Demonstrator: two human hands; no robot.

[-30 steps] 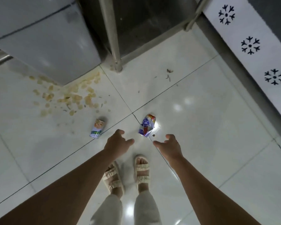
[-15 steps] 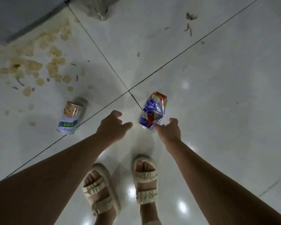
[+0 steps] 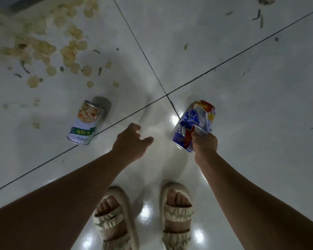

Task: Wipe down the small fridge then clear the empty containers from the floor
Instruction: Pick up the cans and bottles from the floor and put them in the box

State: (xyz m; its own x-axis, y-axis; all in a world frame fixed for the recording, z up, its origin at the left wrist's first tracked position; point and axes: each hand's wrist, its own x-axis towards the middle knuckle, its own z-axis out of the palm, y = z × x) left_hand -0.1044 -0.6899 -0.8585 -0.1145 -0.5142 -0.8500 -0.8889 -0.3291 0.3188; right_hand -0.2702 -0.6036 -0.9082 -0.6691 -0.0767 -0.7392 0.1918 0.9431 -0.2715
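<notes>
The right hand (image 3: 204, 144) now has its grip around the crushed beer can (image 3: 194, 123), merely touched before; left hand (image 3: 129, 141) stays open.

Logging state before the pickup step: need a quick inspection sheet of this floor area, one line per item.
Surface: glossy white tiled floor with dark grout lines and light glare.
Job's things: crushed blue, white and red aluminium beer can, gripped at its lower end; labelled cylindrical tin can lying on its side, untouched.
Clutter: dried tan splatter stains at upper left; small dark debris bits at upper right.
Grippers: right hand grips the beer can; left hand empty, fingers loosely spread.
Cables: nothing seen.
Surroundings: beige strapped sandals on both feet; dark edge at top left, unidentifiable.
</notes>
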